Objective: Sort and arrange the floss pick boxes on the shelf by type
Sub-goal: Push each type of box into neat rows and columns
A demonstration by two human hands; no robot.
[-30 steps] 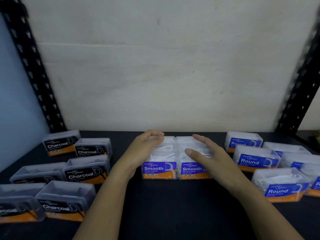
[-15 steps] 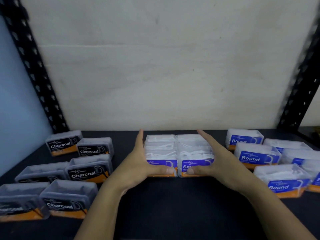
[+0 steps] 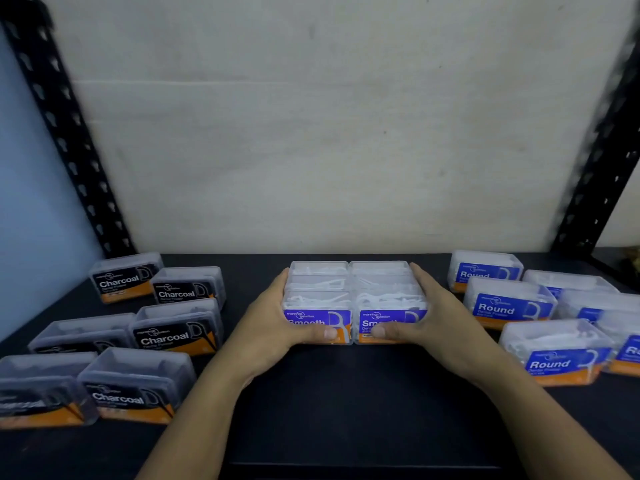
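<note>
Floss pick boxes: three groups by type on the dark shelf (image 3: 346, 393).

Left: clear plastic boxes with black-and-orange "Charcoal" labels (image 3: 166, 336), in loose pairs from near to far.

Centre: a block of clear plastic boxes with purple-and-orange "Smooth" labels (image 3: 318, 292). It forms two touching columns running back toward the wall. The left hand (image 3: 273, 327) lies flat against the block's left side, fingers straight, thumb across the front label. The right hand (image 3: 429, 320) mirrors it on the right side. Neither hand closes round a box; the block is pressed between them.

Right: clear plastic boxes with blue-and-orange "Round" labels (image 3: 509, 306), staggered.

Change: a second ago both hands lay on top of the Smooth block, left fingers curled over it. Half a second ago they had dropped to the flanks, and that bracket holds now. The columns sit flush with their fronts level.

Judgement: sorting by type looks done, and this step is squaring up the centre group. The Charcoal and Round groups look less tidy and probably need the same.
</note>
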